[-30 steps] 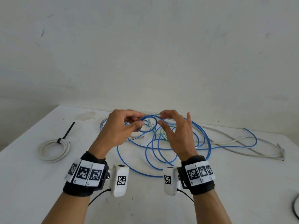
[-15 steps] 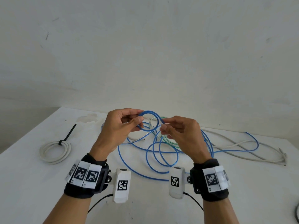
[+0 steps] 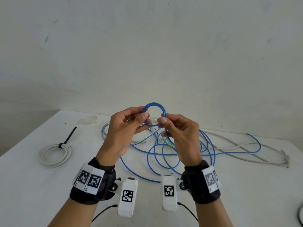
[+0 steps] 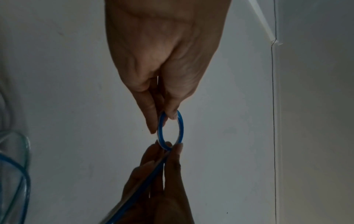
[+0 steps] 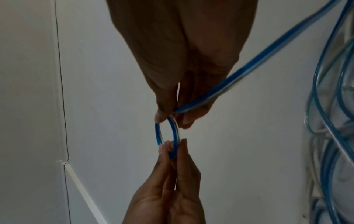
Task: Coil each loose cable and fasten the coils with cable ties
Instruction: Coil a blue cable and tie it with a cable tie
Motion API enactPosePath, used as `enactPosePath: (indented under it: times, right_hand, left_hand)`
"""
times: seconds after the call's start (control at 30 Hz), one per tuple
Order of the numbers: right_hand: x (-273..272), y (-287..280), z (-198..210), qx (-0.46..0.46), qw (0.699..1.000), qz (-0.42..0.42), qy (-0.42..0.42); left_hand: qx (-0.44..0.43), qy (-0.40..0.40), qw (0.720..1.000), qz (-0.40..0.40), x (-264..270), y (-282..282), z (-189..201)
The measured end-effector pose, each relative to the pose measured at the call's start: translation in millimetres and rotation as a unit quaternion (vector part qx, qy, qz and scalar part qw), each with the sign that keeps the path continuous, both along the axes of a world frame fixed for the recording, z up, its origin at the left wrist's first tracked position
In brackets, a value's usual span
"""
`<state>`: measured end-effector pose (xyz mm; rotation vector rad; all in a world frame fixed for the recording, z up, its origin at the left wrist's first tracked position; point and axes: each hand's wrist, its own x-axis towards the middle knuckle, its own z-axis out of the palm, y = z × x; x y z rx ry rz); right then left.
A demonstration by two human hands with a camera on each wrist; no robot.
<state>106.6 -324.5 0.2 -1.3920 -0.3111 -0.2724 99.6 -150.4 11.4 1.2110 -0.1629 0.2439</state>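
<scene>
On the far left of the white table (image 3: 32, 185), a white cable coil (image 3: 55, 154) is seen lying flat. It is tied with a black cable tie (image 3: 67, 138), and the tail of the tie sticks out toward the wall.

Next comes the left hand (image 3: 124, 130). A small round loop of the blue cable (image 3: 154, 114) is pinched by it between the thumb and the fingertips (image 4: 151, 121), on the loop's left side. The loop is held up in the air above the table, standing upright. In the left wrist view the loop (image 4: 170, 130) is seen edge on, with at least 2 turns side by side.

The right side of the same loop is pinched by the right hand (image 3: 182, 136), with the thumb and fingers curled around it. In the right wrist view (image 5: 168, 136) the loop is held between both hands, and the blue cable is seen running off from the right hand's fingers (image 5: 191, 118) down to the table.

Under and behind the hands, the rest of the blue cable is spread on the table in many loose curves. A loose white cable (image 3: 246, 157) is laid across the right part of the table, mixed in with the blue one. At the far right edge, a bit of dark cable (image 3: 300, 215) is seen.
</scene>
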Motion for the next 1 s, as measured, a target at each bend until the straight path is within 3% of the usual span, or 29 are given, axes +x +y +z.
enactPosePath:
  times: [0.2,0.3,0.47,0.6,0.77,0.9,1.0]
  right_hand:
    - [0,9,-4,0.032,0.998,-0.049,-0.013]
    - [1,-2,1,-0.062,0.997,-0.041,-0.026]
    - [-7,-3,4,-0.236,0.969,-0.004,-0.07]
    - [-11,3,5,-0.269,0.959,-0.019,-0.089]
    - [-9,8,2,-0.304,0.943,-0.062,-0.122]
    - [-12,15,3,-0.287,0.948,-0.047,-0.126]
    - [-11,10,6,-0.257,0.961,-0.025,-0.1]
  left_hand:
    - [0.012,0.012,1.0,-0.012,-1,0,-1]
    - [0.089,0.0,0.996,-0.022,0,7,1]
    - [0.217,0.004,0.974,-0.067,-6,4,2]
    - [0.243,0.06,0.966,-0.068,-5,-3,1]
    - [0.317,0.018,0.948,-0.027,-3,4,1]
    - [0.306,0.028,0.951,-0.021,-7,6,6]
    - [0.187,0.049,0.981,0.003,-7,9,14]
